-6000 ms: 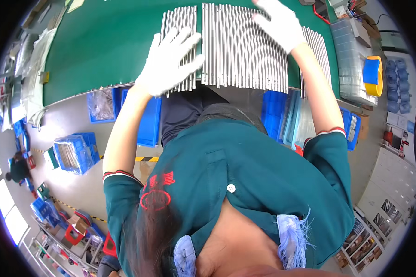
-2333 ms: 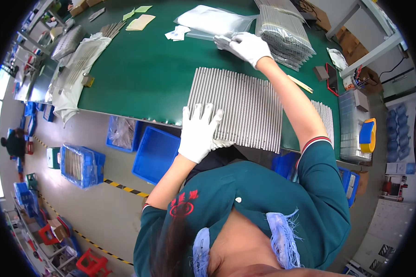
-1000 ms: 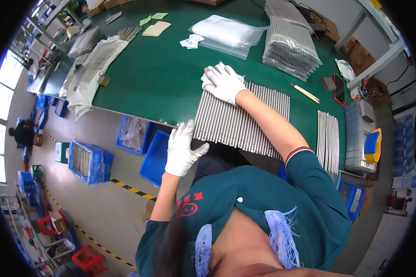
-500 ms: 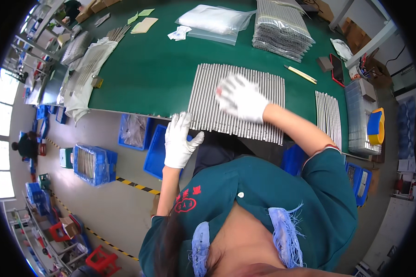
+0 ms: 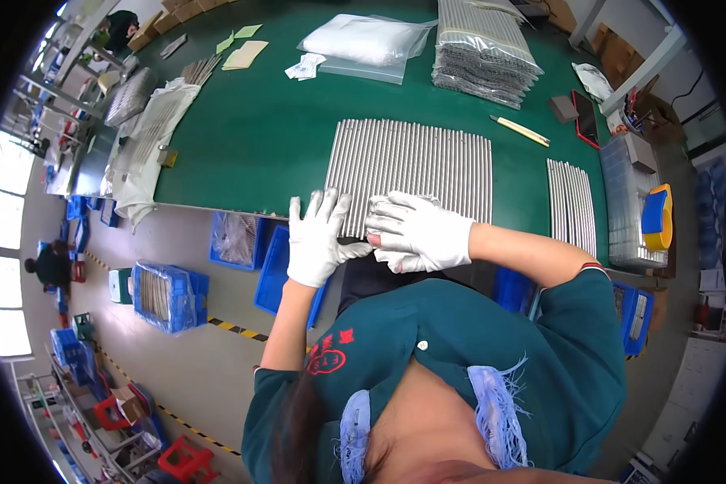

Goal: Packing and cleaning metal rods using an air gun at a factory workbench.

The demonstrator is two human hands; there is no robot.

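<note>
**A:** Head view puts both your white-gloved hands at the near edge of the wide flat row of thin grey metal rods [image 5: 411, 173] on the green table [image 5: 258, 129]. Your left hand [image 5: 319, 238] lies spread, fingers apart, on the row's near left corner. Your right hand [image 5: 419, 234] is curled over the near ends just beside it; I cannot tell whether it grips any rods.

**B:** How far along would you call it?

**A:** Well on, as a judgement. The big row lies side by side with ends fairly even, so the laying-out looks mostly done; your hands seem to be squaring the near edge. A smaller row of the same grey rods [image 5: 573, 206] sits apart to the right, unjoined.

**B:** And what's left?

**A:** Bagging, probably. A stack of filled clear bags of rods [image 5: 480, 48] rests at the far edge, with a heap of empty clear plastic bags [image 5: 363, 40] beside it. Neither row on the table is bagged yet.
</note>
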